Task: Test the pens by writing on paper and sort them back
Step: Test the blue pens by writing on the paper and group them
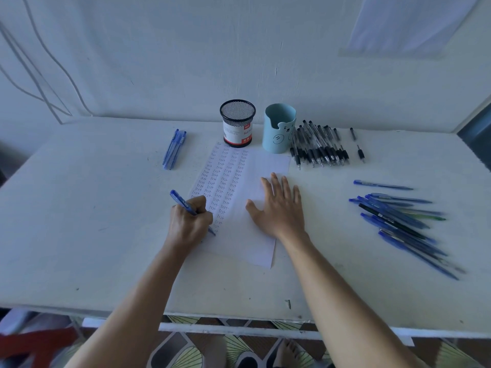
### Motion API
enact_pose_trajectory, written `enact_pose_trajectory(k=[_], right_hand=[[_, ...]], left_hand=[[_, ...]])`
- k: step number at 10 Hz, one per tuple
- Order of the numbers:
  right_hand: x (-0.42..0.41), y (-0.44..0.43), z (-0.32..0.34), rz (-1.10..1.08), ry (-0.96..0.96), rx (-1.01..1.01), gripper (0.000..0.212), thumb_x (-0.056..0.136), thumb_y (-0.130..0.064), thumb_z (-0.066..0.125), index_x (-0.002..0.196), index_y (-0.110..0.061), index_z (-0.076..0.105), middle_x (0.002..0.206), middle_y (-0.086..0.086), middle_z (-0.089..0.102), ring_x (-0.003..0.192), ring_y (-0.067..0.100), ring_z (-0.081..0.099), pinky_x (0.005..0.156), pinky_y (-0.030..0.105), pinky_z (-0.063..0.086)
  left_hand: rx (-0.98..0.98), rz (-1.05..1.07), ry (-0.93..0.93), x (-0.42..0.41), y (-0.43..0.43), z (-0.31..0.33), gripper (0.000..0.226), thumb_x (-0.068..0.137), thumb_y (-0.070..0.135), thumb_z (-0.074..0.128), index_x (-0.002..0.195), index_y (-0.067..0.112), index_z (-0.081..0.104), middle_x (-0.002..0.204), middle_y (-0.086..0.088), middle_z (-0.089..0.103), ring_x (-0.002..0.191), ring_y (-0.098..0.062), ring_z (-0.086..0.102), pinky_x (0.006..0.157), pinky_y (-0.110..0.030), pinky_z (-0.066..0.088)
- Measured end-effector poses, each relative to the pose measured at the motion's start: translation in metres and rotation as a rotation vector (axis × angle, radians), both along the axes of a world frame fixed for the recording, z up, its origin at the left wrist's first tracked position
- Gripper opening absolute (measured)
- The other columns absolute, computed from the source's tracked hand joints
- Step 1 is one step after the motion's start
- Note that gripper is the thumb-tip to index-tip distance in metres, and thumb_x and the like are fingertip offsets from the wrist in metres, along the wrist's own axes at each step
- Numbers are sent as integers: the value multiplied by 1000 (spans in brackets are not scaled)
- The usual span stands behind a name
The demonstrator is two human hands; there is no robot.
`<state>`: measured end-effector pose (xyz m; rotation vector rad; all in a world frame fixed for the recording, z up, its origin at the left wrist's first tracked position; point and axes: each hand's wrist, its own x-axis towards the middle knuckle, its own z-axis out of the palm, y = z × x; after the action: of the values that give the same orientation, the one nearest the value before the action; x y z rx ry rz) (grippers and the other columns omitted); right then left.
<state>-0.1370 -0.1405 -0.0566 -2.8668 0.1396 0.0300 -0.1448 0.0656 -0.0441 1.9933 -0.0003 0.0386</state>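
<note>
Left hand grips blue pen, tip on paper, mid-table toward near edge | right hand flat, fingers spread, pinning sheet | step: writing test | next, likely: judge ink, sort pen to three blue pens far-left or pile at right edge.

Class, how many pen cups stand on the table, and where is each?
2. The black wire-mesh cup with a white-and-red label stands at the far edge of the written paper sheet; the pale blue bear-faced plastic cup stands right of it, beside the row of black pens.
</note>
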Motion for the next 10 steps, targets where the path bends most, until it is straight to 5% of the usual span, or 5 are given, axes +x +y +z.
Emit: enact_pose_trajectory(k=[5, 6, 7, 8, 10], right_hand=[[1, 0, -1, 0, -3, 5, 75, 95, -61, 34, 158, -25, 14, 167, 1, 1, 153, 21, -6, 122, 48, -5], [0, 0, -1, 2, -8, -11, 75, 96, -61, 34, 158, -24, 14, 167, 1, 2, 153, 21, -4, 122, 48, -4], [0, 0, -1, 2, -17, -19, 75, 95, -61, 34, 157, -23, 15, 167, 1, 4, 153, 22, -3, 122, 48, -3], [1, 0, -2, 1, -15, -16, 75, 96, -62, 33, 157, -24, 15, 167, 1, 3, 153, 22, -4, 122, 48, -4], [0, 0, -3, 2, -23, -12, 75, 96, -61, 34, 158, -23, 15, 167, 2, 3, 154, 23, -3, 122, 48, -4]], left_hand=[[43, 1, -14, 1, -1, 2, 36, 59, -7, 50, 57, 17, 23, 54, 9, 20, 53, -11, 19, 50, -26, 15], [-210, 47, 74, 6, 6, 4, 25, 54, -2, 50, 53, 18, 35, 50, 2, 31, 46, -17, 28, 46, -24, 21], [-398, 80, 162, 11, 11, 10, 23, 68, 0, 49, 84, 16, 53, 40, 1, 33, 33, -16, 27, 47, -23, 20], [-339, 111, 170, 15, 8, 9, 7, 101, 19, 51, 107, 15, 51, 41, 4, 32, 31, -14, 29, 48, -25, 25], [-196, -11, 171, 18, 10, 11, 33, 106, 39, 44, 101, 18, 69, 41, -3, 41, 40, -20, 41, 50, -27, 37]])
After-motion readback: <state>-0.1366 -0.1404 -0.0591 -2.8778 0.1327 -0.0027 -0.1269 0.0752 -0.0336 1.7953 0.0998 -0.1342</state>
